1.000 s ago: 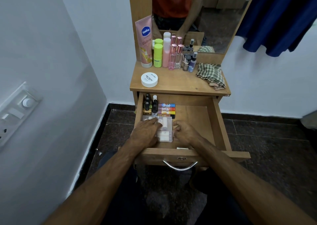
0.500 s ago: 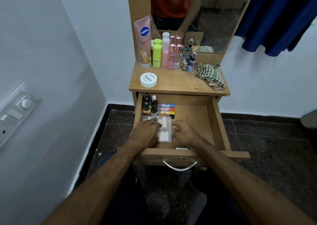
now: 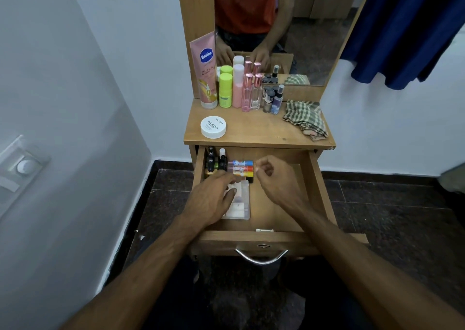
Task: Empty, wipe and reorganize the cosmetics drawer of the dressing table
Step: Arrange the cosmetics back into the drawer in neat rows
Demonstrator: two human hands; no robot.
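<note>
The wooden drawer (image 3: 315, 191) of the dressing table stands pulled out. At its back left stand small dark nail-polish bottles (image 3: 212, 162), and beside them lie coloured tubes (image 3: 240, 166). A clear plastic case (image 3: 242, 201) lies flat on the drawer floor. My left hand (image 3: 214, 199) rests on the case's left part, fingers spread, covering it partly. My right hand (image 3: 274, 181) hovers above the drawer just right of the tubes, fingers loosely curled and holding nothing.
On the tabletop (image 3: 261, 131) stand a pink Vaseline tube (image 3: 205, 75), a green bottle (image 3: 225, 90), a pink bottle (image 3: 237, 85), perfume bottles (image 3: 251, 92), small bottles (image 3: 273, 100), a white round jar (image 3: 213, 127) and a checked cloth (image 3: 305, 118). A mirror (image 3: 289, 27) rises behind. Blue fabric (image 3: 407, 27) hangs right.
My right hand has lifted off the case's right edge and moved up toward the tubes. My left hand stays on the case, which has hardly shifted.
</note>
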